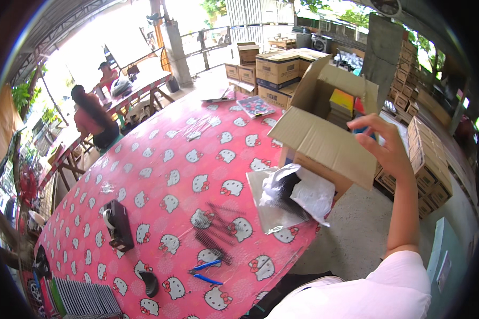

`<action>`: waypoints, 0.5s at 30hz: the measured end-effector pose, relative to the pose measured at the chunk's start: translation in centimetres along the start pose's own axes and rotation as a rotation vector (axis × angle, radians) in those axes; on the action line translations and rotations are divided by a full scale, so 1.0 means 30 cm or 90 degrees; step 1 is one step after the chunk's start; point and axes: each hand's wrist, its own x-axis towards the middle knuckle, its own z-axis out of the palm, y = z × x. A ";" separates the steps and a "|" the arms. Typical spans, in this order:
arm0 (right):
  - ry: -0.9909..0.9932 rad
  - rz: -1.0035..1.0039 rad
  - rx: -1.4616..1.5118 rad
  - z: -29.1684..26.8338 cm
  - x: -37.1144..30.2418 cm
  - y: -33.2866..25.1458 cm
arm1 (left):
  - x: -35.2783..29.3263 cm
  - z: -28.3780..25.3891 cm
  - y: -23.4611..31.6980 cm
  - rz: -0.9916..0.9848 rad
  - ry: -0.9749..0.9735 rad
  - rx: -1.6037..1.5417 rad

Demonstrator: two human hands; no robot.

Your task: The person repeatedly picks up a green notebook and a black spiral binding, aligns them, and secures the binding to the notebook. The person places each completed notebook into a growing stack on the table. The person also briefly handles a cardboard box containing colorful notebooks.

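Note:
My right hand (pixel 382 142) is raised over the near right side of an open cardboard box (pixel 324 139). Its fingers are bent, with a gap between thumb and forefinger, and I see nothing held in them. Inside the box lies a stack of books with a yellow cover (pixel 342 101) on top. Beside it, red and blue covers (pixel 360 109) show partly behind my fingers. The box's near flap (pixel 324 141) is folded outward. My left hand is outside the picture.
On the pink cat-print tablecloth (pixel 170 181) lie black spiral coils (pixel 213 234), blue-handled pliers (pixel 206 272), a tape dispenser (pixel 118 226), crumpled plastic (pixel 292 191) and spiral-bound notebooks (pixel 85 297). Stacked cartons (pixel 277 69) stand behind. Two people (pixel 96 117) sit at another table.

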 end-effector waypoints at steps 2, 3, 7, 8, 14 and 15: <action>-0.124 -0.023 -0.005 -0.006 0.031 0.148 | -0.006 0.025 0.064 -0.050 0.084 -0.021; -0.186 -0.034 -0.011 -0.001 0.042 0.236 | 0.026 0.094 0.119 -0.013 0.114 -0.095; 0.011 0.021 -0.313 -0.026 -0.015 0.419 | 0.260 0.049 0.871 0.144 0.115 -0.445; 0.079 0.055 -0.272 -0.020 -0.016 0.419 | 0.291 -0.033 1.073 0.174 0.129 -0.593; 0.129 0.247 -0.252 0.032 -0.215 0.527 | 0.261 -0.271 2.056 0.632 -0.387 -0.989; 0.125 0.250 -0.260 0.034 -0.232 0.516 | 0.238 -0.283 2.198 0.667 -0.526 -1.008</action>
